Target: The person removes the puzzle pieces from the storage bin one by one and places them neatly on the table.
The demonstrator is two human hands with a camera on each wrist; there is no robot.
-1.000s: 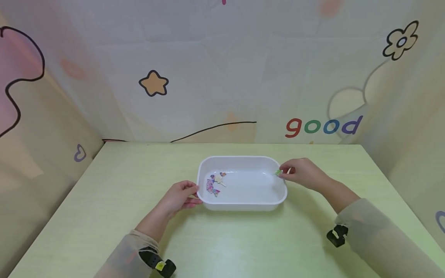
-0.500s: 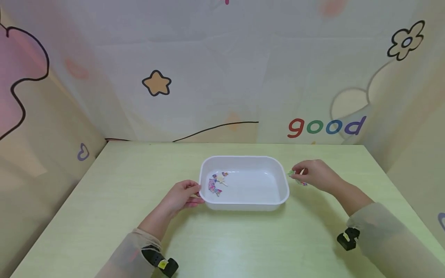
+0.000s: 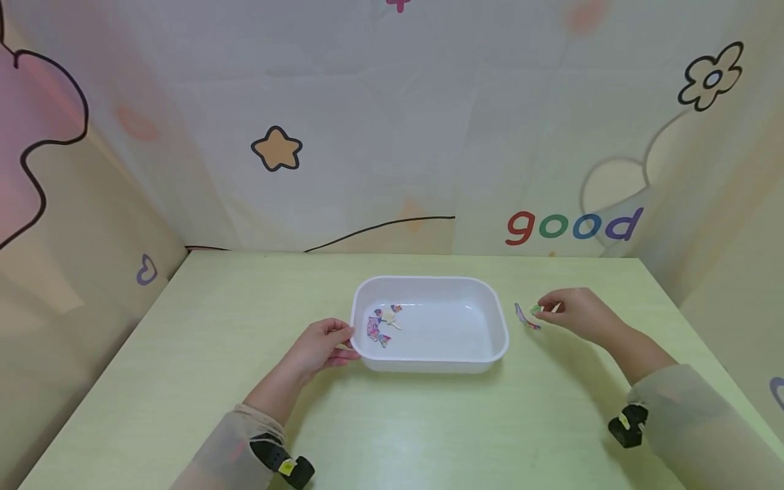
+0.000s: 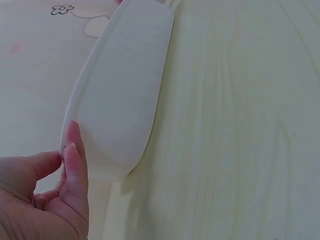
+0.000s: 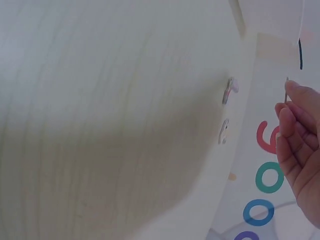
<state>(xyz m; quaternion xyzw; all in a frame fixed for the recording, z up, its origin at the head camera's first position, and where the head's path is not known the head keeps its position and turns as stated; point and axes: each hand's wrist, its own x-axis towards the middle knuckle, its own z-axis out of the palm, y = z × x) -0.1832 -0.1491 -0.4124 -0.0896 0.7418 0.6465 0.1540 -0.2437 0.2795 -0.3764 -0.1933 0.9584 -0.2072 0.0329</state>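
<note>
Moving farther right since the earlier frame, the right hand [image 3: 578, 314] is pinching a small green piece [image 3: 535, 309], right of centre. Left hand [image 3: 321, 342] is holding the white tub [image 3: 429, 366] by its left rim. Seemingly a transfer step is going on; next move is probably calling for avoiding the colourful pieces [image 3: 523, 318] near the tub's right edge, with open table [image 3: 631, 306] extending toward frame right.

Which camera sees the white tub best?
The head view: it looks down into the white tub, showing its inside and small colourful pieces. The left wrist view shows just its outside, with the left hand pinching the edge; the right wrist view seems to catch only a corner.
</note>
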